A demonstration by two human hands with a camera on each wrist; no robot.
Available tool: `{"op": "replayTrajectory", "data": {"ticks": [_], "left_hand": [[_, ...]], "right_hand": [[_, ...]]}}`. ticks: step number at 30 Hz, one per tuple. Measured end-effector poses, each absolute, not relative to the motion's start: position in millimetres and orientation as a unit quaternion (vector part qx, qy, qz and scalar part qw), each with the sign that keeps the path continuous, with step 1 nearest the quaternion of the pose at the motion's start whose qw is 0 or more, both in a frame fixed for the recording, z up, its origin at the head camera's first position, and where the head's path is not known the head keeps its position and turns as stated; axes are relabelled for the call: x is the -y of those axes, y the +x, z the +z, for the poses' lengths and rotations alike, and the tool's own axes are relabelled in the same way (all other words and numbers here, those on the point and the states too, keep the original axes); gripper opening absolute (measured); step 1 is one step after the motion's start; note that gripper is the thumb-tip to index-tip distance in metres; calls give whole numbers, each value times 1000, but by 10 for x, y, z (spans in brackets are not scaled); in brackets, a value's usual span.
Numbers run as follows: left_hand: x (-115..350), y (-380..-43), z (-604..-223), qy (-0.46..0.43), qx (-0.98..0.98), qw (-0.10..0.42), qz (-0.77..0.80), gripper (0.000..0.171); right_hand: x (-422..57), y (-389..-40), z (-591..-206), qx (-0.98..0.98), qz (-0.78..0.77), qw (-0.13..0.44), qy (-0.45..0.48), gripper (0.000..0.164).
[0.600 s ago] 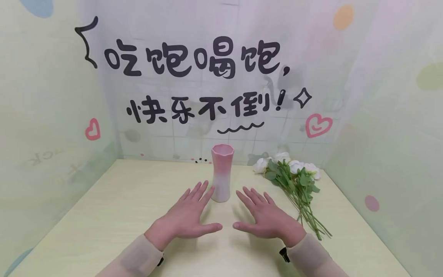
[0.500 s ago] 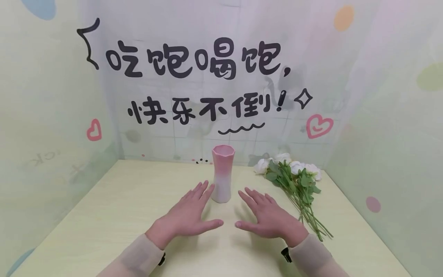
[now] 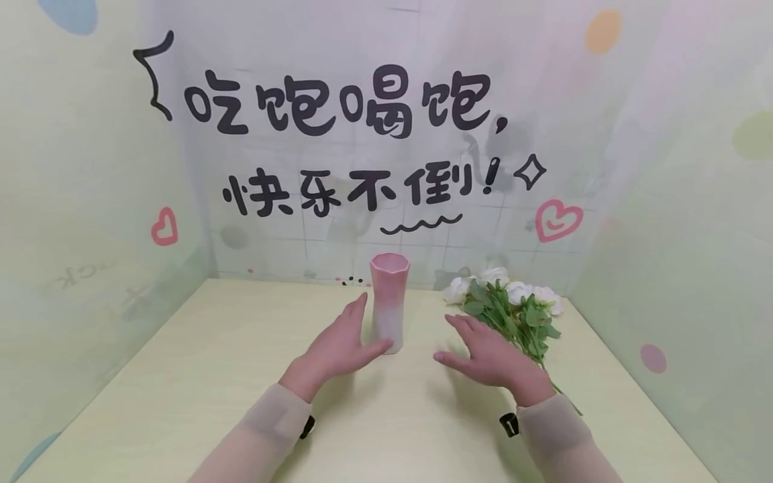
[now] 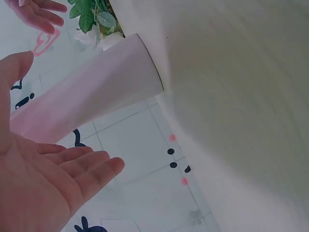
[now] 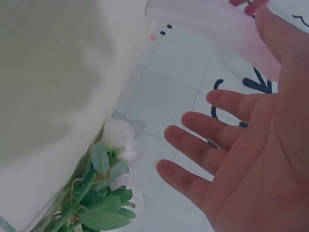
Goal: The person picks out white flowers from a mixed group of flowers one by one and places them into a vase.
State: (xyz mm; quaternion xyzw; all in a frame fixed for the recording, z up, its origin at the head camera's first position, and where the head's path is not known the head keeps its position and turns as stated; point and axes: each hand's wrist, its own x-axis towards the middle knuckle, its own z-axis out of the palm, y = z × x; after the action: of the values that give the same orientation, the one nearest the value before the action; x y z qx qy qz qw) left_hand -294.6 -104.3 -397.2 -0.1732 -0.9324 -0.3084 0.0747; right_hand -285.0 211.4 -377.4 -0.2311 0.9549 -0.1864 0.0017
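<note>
A pink and white vase (image 3: 389, 295) with a wavy rim stands upright on the table. Close at its left is my left hand (image 3: 335, 345), thumb and fingers spread apart around its near side; in the left wrist view the vase (image 4: 96, 87) passes beyond the palm, and no grip shows. My right hand (image 3: 489, 352) hovers above the table to the right of the vase, its fingers loosely extended and holding nothing. Just beyond it lies a bunch of white flowers (image 3: 518, 292) with green leaves, its stems partly hidden by that hand. In the right wrist view the leaves (image 5: 104, 208) appear below the fingers.
The pale wooden table (image 3: 199, 376) reaches to a printed back wall (image 3: 272, 248) with black lettering and pink hearts. Patterned side walls (image 3: 676, 268) enclose it on the left and right.
My left hand has moved forward and turned so its palm faces the vase. The right hand has shifted right and forward towards the flowers. Vase and flowers stay in place.
</note>
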Motion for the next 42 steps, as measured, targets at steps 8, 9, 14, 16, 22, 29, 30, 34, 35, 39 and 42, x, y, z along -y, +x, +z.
{"op": "replayTrajectory", "data": {"ticks": [8, 9, 14, 16, 22, 29, 30, 34, 35, 39, 42], "left_hand": [[931, -3152, -3894, -174, 919, 85, -345, 109], [920, -3175, -3892, -172, 917, 83, -349, 108], [883, -3265, -3888, -168, 910, 93, -367, 107], [878, -3288, -3890, -167, 907, 96, -374, 109], [860, -3321, -3898, -169, 898, 83, -397, 105], [857, -3349, -3961, -167, 908, 79, -376, 92], [858, -3351, -3970, -166, 909, 78, -373, 90], [850, -3353, -3993, -157, 913, 74, -369, 78], [843, -3351, -3992, -155, 913, 73, -369, 76], [807, -3321, -3985, -146, 914, 72, -371, 70], [783, -3296, -3978, -142, 915, 75, -370, 69]], "right_hand": [[-2203, -2946, -3641, -960, -200, 9, -197, 94], [-2219, -2955, -3639, -960, -199, 7, -196, 94], [-2329, -2999, -3627, -960, -202, 2, -195, 91], [-2388, -3011, -3604, -960, -203, 4, -191, 92], [-2645, -3055, -3529, -969, -187, 9, -163, 97], [-2976, -3117, -3520, -976, -179, 9, -126, 86], [-3015, -3130, -3529, -977, -176, 7, -122, 83], [-3130, -3179, -3562, -980, -162, 2, -112, 70], [-3152, -3187, -3569, -981, -160, -1, -109, 66], [-3223, -3185, -3584, -983, -165, -4, -78, 43], [-3267, -3165, -3580, -984, -171, -1, -48, 27]]}}
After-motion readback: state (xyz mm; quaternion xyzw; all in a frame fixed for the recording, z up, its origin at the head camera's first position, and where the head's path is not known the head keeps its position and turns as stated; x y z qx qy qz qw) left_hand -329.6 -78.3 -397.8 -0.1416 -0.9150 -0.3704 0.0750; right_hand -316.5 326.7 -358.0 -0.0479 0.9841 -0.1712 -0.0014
